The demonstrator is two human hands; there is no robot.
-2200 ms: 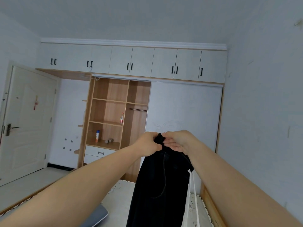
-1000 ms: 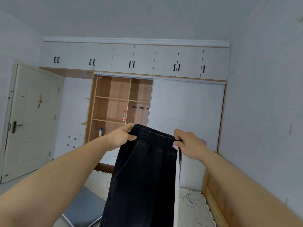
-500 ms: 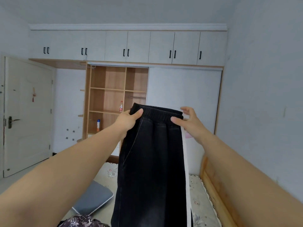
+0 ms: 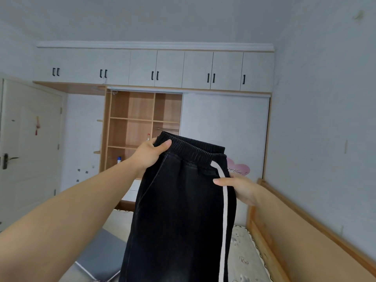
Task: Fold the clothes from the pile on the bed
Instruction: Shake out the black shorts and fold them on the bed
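A pair of black trousers (image 4: 179, 216) with an elastic waistband and a white side stripe hangs in the air in front of me, above the bed (image 4: 242, 255). My left hand (image 4: 150, 153) pinches the waistband's left corner, thumb on the front. My right hand (image 4: 238, 186) holds the striped right edge a little below the waistband, thumb across the front and fingers hidden behind the cloth. The waistband tilts down to the right. The trouser legs run out of the frame at the bottom.
A grey pillow (image 4: 101, 259) lies on the bed at lower left. The wooden bed frame (image 4: 270, 216) runs along the right wall. Behind stands a wardrobe with open shelves (image 4: 142, 129) holding bottles, and a white door (image 4: 30, 149) is at the left.
The trousers were bunched between both hands, then spread out by the waistband. My right hand has slid down from the waistband's corner onto the striped side edge. The left keeps its hold.
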